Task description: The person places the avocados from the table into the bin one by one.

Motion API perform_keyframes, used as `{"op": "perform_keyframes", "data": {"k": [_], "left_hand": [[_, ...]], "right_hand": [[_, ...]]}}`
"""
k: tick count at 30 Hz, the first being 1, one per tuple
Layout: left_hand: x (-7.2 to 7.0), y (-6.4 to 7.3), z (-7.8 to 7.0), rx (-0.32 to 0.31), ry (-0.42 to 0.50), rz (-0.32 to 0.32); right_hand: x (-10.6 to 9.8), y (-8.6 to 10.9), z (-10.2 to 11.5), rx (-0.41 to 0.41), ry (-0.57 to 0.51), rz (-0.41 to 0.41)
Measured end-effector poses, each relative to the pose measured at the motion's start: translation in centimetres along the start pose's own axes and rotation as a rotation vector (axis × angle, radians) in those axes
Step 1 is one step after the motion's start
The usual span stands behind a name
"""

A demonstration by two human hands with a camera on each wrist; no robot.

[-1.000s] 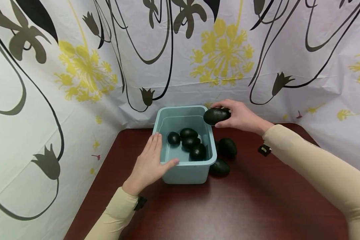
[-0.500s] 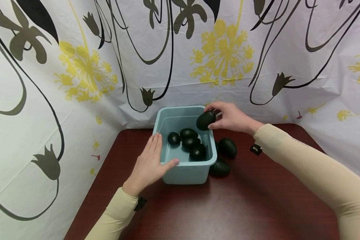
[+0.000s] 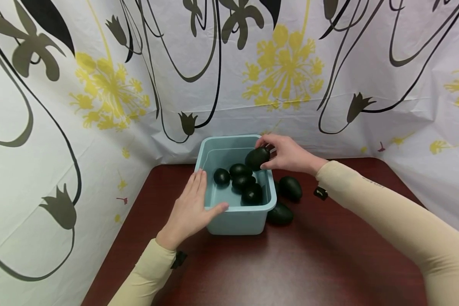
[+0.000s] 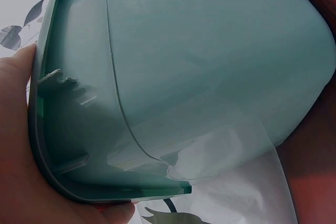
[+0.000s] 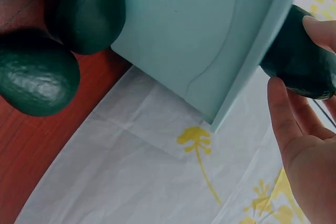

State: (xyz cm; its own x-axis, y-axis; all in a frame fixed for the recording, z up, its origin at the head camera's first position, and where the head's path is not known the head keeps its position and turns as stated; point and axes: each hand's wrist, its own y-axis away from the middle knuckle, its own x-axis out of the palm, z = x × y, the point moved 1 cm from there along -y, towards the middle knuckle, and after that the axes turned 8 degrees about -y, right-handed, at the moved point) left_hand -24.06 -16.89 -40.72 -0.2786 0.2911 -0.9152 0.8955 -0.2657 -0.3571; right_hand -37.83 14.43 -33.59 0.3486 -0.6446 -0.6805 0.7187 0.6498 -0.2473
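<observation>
A light blue plastic bin [image 3: 235,223] stands on the table, with several dark green avocados [image 3: 243,182] lying on its floor. Just inside its back right corner, my right hand [image 3: 290,155] holds another avocado [image 3: 257,159] between thumb and fingers. The right wrist view shows this avocado [image 5: 300,51] partly hidden by the bin's rim [image 5: 257,56]. My left hand [image 3: 187,212] rests on the bin's front left corner, fingers straight along the left rim and thumb over the front rim. In the left wrist view the bin's outer wall [image 4: 210,66] fills most of the picture.
Right of the bin, loose avocados [image 3: 290,188] lie on the dark red wooden table [image 3: 321,255], one partly hidden behind the bin. A white flowered cloth [image 3: 237,93] hangs behind the table and along its left side.
My right hand has carried its avocado leftward from above the bin's right rim to inside the bin, and lower. The avocado has tilted on the way. My left hand has stayed in place.
</observation>
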Motion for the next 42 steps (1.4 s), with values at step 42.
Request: {"op": "perform_keyframes", "data": {"k": [42], "left_hand": [[0.0, 0.1, 0.0, 0.004, -0.01, -0.01]], "right_hand": [[-2.3, 3.6, -2.4, 0.076, 0.004, -0.082]]}}
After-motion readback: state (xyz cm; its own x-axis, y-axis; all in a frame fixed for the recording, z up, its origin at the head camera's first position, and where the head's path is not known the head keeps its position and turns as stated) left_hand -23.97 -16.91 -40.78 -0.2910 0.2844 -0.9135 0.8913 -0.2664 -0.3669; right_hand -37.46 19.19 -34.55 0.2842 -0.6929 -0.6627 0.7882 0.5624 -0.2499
